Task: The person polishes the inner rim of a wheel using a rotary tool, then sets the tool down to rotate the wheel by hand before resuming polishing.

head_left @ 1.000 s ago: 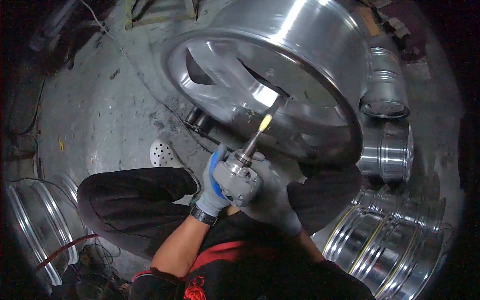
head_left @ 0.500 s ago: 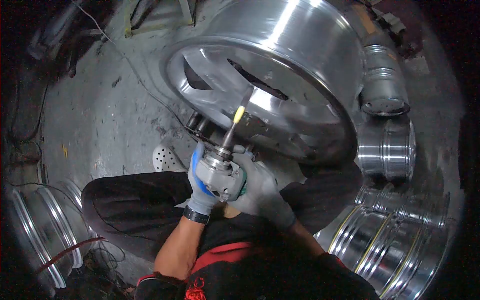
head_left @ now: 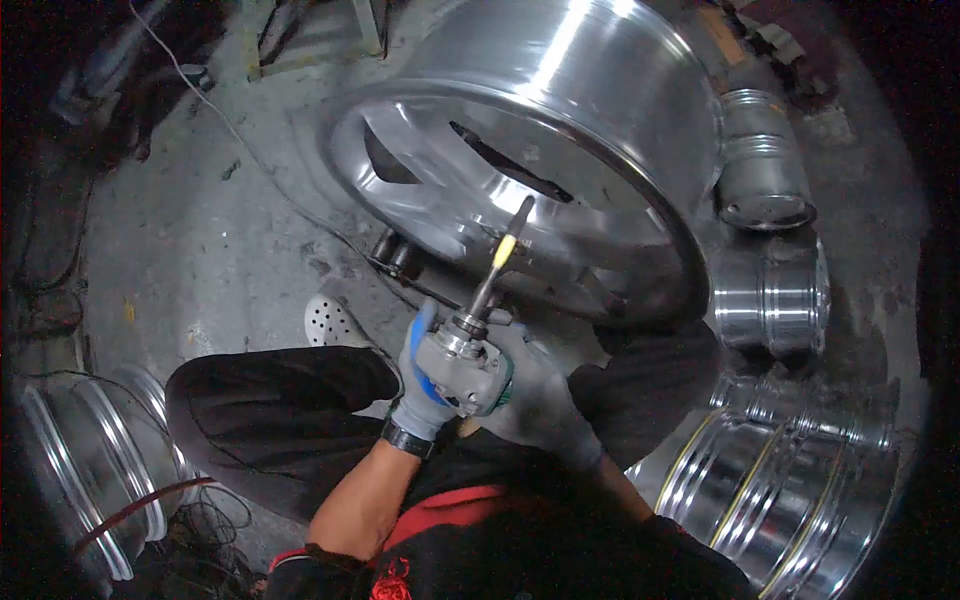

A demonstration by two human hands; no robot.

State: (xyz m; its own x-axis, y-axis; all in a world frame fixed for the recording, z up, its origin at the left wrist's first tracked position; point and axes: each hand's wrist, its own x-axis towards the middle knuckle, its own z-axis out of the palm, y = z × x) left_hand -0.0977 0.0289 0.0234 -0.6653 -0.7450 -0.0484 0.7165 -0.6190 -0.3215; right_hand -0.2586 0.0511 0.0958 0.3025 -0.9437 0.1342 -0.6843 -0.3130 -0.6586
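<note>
1. Head view: the gloved left hand (head_left: pixel 422 385), below the large metal wheel, has its fingers closed around one side of the power tool (head_left: pixel 462 366).
2. Opposite it, the gloved right hand (head_left: pixel 540 392) is wrapped against the tool's other side; its fingers are partly hidden, so their exact closure cannot be told.
3. From the tool, the yellow-banded bit (head_left: pixel 505 252) points up and away, its dark tip overlapping the wheel's face beside a spoke opening. Contact cannot be confirmed.
4. The large metal wheel (head_left: pixel 570 70) lies directly ahead, tilted, face toward the person; a dark roller (head_left: pixel 400 256) is near its lower left rim.
5. Judged step: applying or positioning the bit at the spoke edge. The next move calls for a firm two-handed grip and controlled bit angle.
6. Right of the wheel: a smaller wheel (head_left: pixel 765 300). Beyond, upper left: a metal frame (head_left: pixel 315 66).
</note>
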